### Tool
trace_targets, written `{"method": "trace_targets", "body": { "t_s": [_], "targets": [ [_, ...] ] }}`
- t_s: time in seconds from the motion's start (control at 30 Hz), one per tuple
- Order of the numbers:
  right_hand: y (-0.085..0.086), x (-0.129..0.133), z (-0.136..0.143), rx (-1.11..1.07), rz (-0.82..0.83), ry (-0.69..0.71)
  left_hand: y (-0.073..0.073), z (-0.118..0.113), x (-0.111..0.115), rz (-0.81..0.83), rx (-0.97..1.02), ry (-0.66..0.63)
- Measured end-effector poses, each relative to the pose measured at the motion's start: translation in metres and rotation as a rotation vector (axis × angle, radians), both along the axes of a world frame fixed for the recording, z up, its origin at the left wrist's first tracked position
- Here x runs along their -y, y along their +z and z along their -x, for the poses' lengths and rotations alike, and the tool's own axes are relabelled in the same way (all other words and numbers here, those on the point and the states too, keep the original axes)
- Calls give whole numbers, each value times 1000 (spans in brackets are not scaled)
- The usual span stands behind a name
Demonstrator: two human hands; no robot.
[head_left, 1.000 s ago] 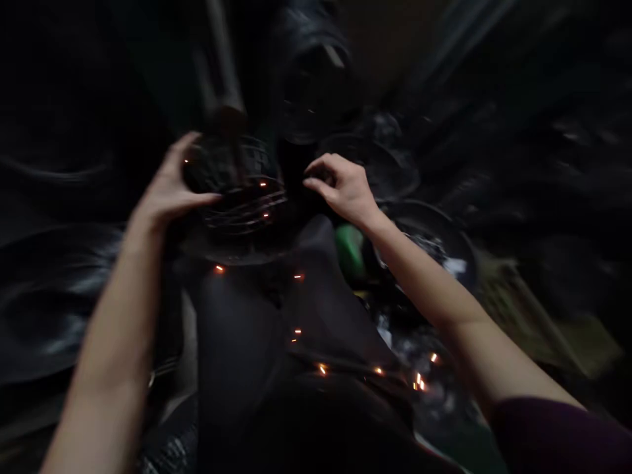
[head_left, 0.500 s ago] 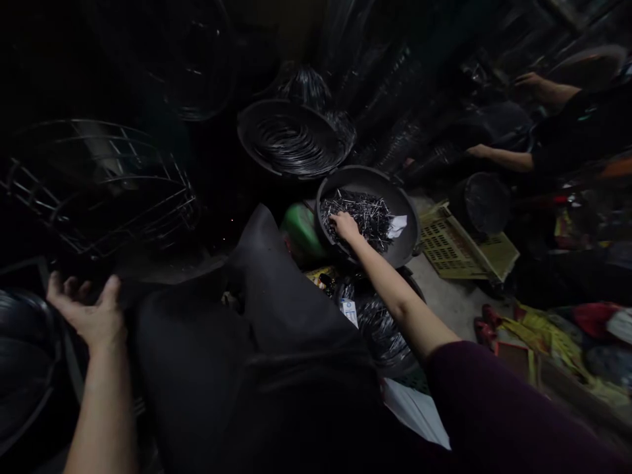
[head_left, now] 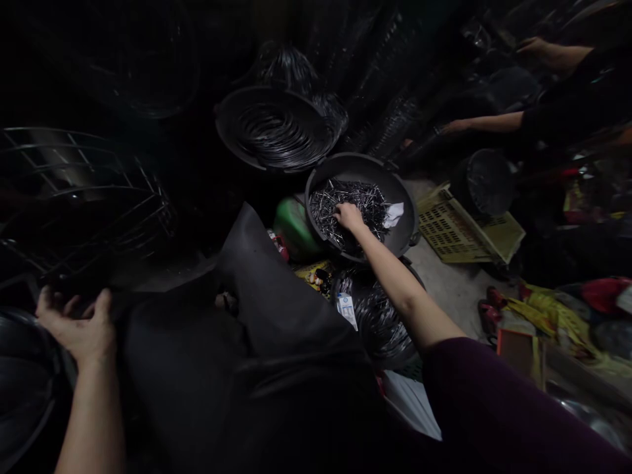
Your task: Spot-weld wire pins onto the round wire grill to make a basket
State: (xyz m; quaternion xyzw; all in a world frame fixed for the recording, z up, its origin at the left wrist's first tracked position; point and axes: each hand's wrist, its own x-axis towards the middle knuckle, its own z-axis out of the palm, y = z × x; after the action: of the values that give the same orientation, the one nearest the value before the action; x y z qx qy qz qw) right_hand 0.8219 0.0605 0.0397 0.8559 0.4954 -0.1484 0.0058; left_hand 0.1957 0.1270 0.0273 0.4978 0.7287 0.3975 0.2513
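Observation:
My right hand (head_left: 348,216) reaches into a dark basin (head_left: 402,240) and rests on a heap of short, thin, shiny metal pieces (head_left: 363,197) that look like nails. Its fingers are curled down, and whatever they hold is hidden. A crumpled white scrap (head_left: 394,214) lies on the right side of the heap. My left hand (head_left: 76,326) is raised at the left with its palm up, fingers spread and nothing in it. It is near a dark round container (head_left: 29,375). Dark cloth (head_left: 237,355) covers my lap.
Behind the basin is a shallow pan (head_left: 237,148) holding coiled wire (head_left: 276,135). A wire rack (head_left: 83,191) stands at left. More wire (head_left: 385,322), a green container (head_left: 296,227) and a yellow crate (head_left: 449,230) surround the basin. A co-worker's arms (head_left: 498,123) show at upper right.
My right hand has shifted slightly over the heap, its fingers more curled. My left hand stays spread, a little lower in view. The co-worker's nearer hand has moved left and up.

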Motion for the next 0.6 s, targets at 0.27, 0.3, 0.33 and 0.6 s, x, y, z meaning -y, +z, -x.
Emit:
{"method": "trace_targets", "body": {
  "t_s": [0.27,0.3,0.33,0.6],
  "targets": [
    [11,-10,8,-89,-188,58,9,-5,4,-19,-57,-18],
    [14,-8,8,-97,-201,54,10,-5,4,-19,-66,-26],
    [17,-3,8,-104,-208,51,10,-4,5,-16,-74,-38],
    [40,57,13,-253,-55,232,-1,-4,-5,-40,23,65]
  ]
}}
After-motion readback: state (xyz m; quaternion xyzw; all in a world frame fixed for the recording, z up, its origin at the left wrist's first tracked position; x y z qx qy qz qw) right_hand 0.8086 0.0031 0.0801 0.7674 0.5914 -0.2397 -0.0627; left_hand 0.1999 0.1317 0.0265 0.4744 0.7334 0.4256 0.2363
